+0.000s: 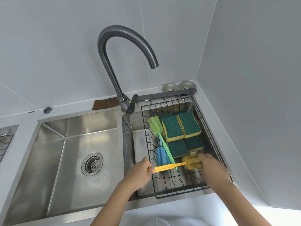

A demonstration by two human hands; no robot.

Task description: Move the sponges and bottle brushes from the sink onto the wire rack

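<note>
Both forearms reach in from the near edge toward the wire rack, which sits across the right-hand sink basin. Over the rack's near-left rim, the left hand has its fingers pressed together around the end of the yellow bottle brush, pinching the flat handle. At the rack's near-right side, the right hand wraps its fingers over the brush's yellow foam head, so the brush spans the rack's near end, level or nearly so.

Deeper in the rack lie four green-and-yellow sponges, packed side by side toward its far-right corner. Along the rack's left side rest a green bottle brush, its handle crossing under the yellow one, and a blue bottle brush. Left of the rack, the large basin shows only its drain.

By appearances this is the last item, in the act of being set down. What remains calls for lowering the brush onto the wires and letting go with both hands, keeping the handle from poking through the gaps.
</note>
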